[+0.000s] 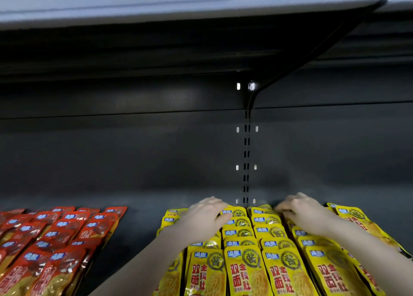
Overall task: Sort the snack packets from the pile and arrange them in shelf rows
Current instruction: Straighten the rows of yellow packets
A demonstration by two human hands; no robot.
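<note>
Several rows of yellow packets (pixel 243 248) on shelf (pixel 138 224), right part, long axes front-to-back | left hand (pixel 206 215) lies flat, fingers relaxed, on back-row packets | right hand (pixel 306 213), fingers curled at back-edge packets, grip unclear | red packets (pixel 51 240) left, well apart

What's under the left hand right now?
The left hand rests on the far end of the yellow packets, fingers over their overlapping rows. Whatever lies directly beneath the palm is covered. The right hand rests on neighbouring rows.
</note>
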